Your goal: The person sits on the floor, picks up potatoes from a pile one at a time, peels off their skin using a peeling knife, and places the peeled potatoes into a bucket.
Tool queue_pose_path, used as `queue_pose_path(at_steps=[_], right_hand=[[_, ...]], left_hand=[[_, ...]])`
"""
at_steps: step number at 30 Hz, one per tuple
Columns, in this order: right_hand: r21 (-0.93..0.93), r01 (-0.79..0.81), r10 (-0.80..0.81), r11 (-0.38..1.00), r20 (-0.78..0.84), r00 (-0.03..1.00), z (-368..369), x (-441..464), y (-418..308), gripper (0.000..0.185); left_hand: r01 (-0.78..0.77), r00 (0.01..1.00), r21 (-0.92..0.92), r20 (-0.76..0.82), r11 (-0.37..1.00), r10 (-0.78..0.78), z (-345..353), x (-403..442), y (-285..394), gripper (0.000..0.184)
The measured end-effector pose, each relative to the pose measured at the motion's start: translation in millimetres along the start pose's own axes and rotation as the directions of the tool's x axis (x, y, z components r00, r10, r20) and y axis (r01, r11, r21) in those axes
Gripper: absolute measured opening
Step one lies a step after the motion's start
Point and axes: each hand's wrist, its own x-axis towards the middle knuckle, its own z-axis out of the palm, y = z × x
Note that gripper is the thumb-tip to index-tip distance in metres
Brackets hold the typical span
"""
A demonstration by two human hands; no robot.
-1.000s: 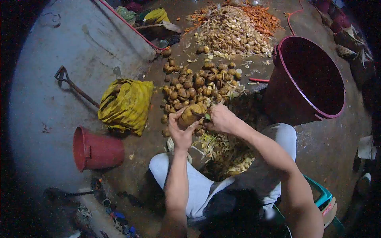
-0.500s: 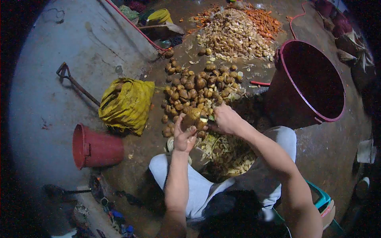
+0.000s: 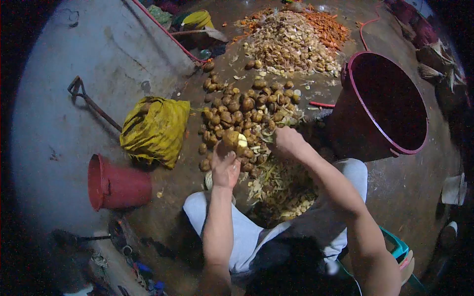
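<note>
My left hand (image 3: 225, 170) is wrapped from below around a large brown potato (image 3: 230, 139). A bare, pale cut patch shows on the potato's right side. To the right, apart from the potato, my right hand (image 3: 289, 140) is closed. What it grips is too small and blurred to name. Beneath and beyond both hands spreads a heap of unpeeled brown potatoes (image 3: 234, 108) on the wet floor. Between my legs lies a pile of peelings (image 3: 281, 192).
A large dark red tub (image 3: 345, 128) stands at the right. At the left are a yellow sack (image 3: 155, 130), a red bucket (image 3: 118, 182) and a long-handled tool (image 3: 98, 108). Farther back sit a pale peeled pile (image 3: 291, 44) and orange pieces (image 3: 331, 29).
My right hand has moved slightly right, away from the potato. My left hand has shifted a little left with the potato, and its pale cut patch now shows more.
</note>
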Motion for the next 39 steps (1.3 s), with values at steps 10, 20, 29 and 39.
queue_pose_path(at_steps=[10, 20, 29, 39], right_hand=[[0.265, 0.424, -0.39, 0.866, -0.173, 0.904, -12.7, 1.6, 7.3, 0.027], [0.442, 0.455, -0.392, 0.773, -0.231, 0.89, -8.0, -5.1, -9.7, 0.029], [0.562, 0.312, -0.315, 0.766, -0.094, 0.944, -18.6, -27.7, -36.1, 0.071], [0.485, 0.413, -0.32, 0.771, -0.266, 0.909, -10.5, -28.0, -44.8, 0.074]], left_hand=[[0.028, 0.997, -0.098, 0.072, 0.995, -0.021, 4.9, 9.0, 7.6, 0.058], [-0.104, 0.995, 0.014, 0.013, 0.995, 0.103, -14.1, 12.5, 0.0, 0.058], [-0.21, 0.954, 0.037, 0.227, 0.977, 0.197, -3.8, 12.1, -1.9, 0.048], [-0.257, 0.936, 0.046, 0.259, 0.965, 0.237, -1.2, 11.9, -10.0, 0.045]])
